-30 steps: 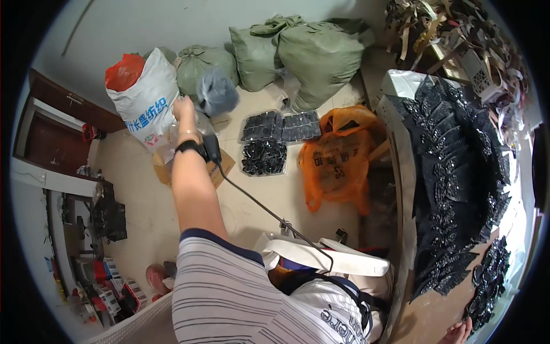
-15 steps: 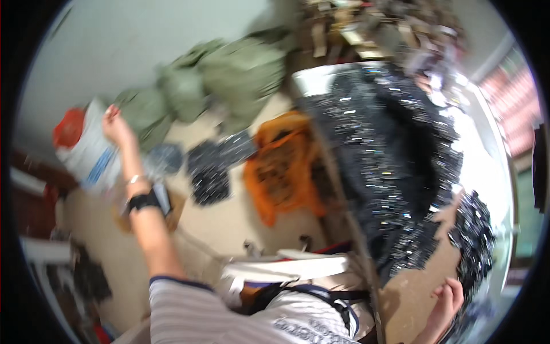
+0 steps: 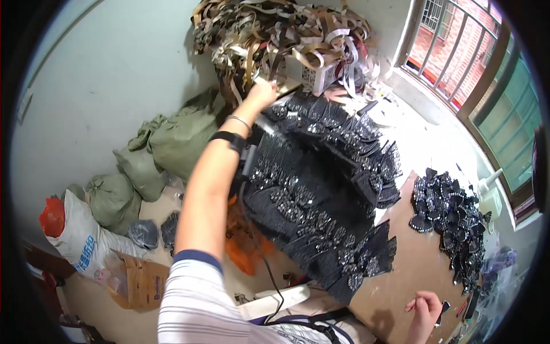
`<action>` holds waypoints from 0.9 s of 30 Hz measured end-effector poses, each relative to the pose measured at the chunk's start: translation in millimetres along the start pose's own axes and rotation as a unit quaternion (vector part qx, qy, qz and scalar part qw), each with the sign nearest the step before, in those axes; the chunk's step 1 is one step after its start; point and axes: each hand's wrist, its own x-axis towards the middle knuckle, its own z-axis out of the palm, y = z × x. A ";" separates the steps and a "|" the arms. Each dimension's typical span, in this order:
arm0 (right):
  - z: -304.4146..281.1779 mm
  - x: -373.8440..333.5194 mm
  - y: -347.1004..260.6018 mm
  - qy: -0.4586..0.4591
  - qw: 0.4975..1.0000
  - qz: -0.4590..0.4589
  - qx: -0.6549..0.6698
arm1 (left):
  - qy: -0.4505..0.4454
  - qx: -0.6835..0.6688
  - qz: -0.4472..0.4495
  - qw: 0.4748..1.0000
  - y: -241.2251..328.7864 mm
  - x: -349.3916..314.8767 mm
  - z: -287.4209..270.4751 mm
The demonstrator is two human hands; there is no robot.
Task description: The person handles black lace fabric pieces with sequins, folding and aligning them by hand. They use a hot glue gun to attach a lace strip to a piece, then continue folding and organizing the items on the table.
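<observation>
The left hand's grip [image 3: 264,92] is closed, thumb and fingers pinched around a thin flat tan strip [image 3: 285,87] at the near edge of the tangled heap of brown and beige straps [image 3: 275,34]. The arm is stretched fully out to reach it, a black wrist strap and a thin bangle on the forearm. The heap rises just beyond that grip and spills over a white slatted plastic basket [image 3: 321,74] to the right of it.

The right hand [image 3: 427,312] rests low on the brown desk [image 3: 412,269], well apart from the left grip. Its fingers are curled loosely beside a small dark object; whether they hold anything I cannot tell.

Between the 2 hands, directly below and to the right of the left grip, lies a broad spread of black beaded bow-shaped trims laid in overlapping rows [image 3: 326,195]. It looks like sorted or finished stock. A second, looser pile of the same black trims [image 3: 450,218] sits further right.

Judging from this, a large batch is already laid out. The strap heap is still big and untidy, so plenty of material seems to remain.

On the floor to the left of the arm stand green woven sacks [image 3: 172,137], a white printed sack [image 3: 77,241] and an orange plastic bag [image 3: 246,252].
</observation>
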 end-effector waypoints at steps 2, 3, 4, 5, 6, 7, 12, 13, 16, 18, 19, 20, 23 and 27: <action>-10.6 -1.4 -1.2 -0.002 0.999 0.033 -0.004 | -0.011 0.103 -0.027 0.994 -42.7 21.7 45.7; -14.7 -4.5 -9.8 -0.012 0.998 0.054 0.000 | -0.040 0.114 -0.042 0.992 -51.5 23.7 64.6; -17.9 -8.8 -12.9 0.030 0.998 0.060 -0.010 | -0.065 0.089 -0.057 0.992 -21.5 25.5 85.3; -20.4 -13.3 -15.9 0.066 0.995 0.069 -0.019 | -0.092 0.069 -0.078 0.990 5.9 23.0 90.4; -22.1 -14.7 -16.9 0.084 0.993 0.081 -0.026 | -0.093 0.098 -0.087 0.987 14.4 23.6 84.2; -23.1 -13.5 -17.9 0.096 0.991 0.091 -0.021 | -0.096 0.131 -0.100 0.982 16.7 20.2 79.3; -9.0 25.7 -32.7 0.062 0.994 0.089 -0.004 | 0.105 0.107 -0.008 0.989 37.9 10.5 21.2; -6.3 29.7 -36.3 0.043 0.996 0.077 -0.009 | 0.131 0.071 0.023 0.989 44.1 2.0 -3.1; 16.4 56.0 -41.5 -0.018 1.000 0.008 0.001 | 0.041 -0.228 0.035 0.972 117.1 -50.5 -75.7; 18.6 73.6 -56.6 -0.249 0.968 0.007 0.020 | -0.057 -0.448 0.066 0.890 165.0 -103.1 -98.8; 52.8 82.4 -74.1 -0.240 0.965 -0.017 0.107 | -0.096 -0.498 0.065 0.859 193.9 -142.1 -117.4; 73.3 87.5 -85.7 -0.240 0.959 0.001 0.150 | -0.122 -0.522 0.081 0.840 217.1 -172.0 -118.0; 108.9 100.0 -85.5 -0.289 0.912 0.012 0.292 | -0.195 -0.457 0.118 0.860 264.4 -249.8 -115.3; 103.8 74.8 -73.7 -0.197 0.914 0.014 0.354 | -0.217 -0.389 0.174 0.878 299.4 -317.5 -99.2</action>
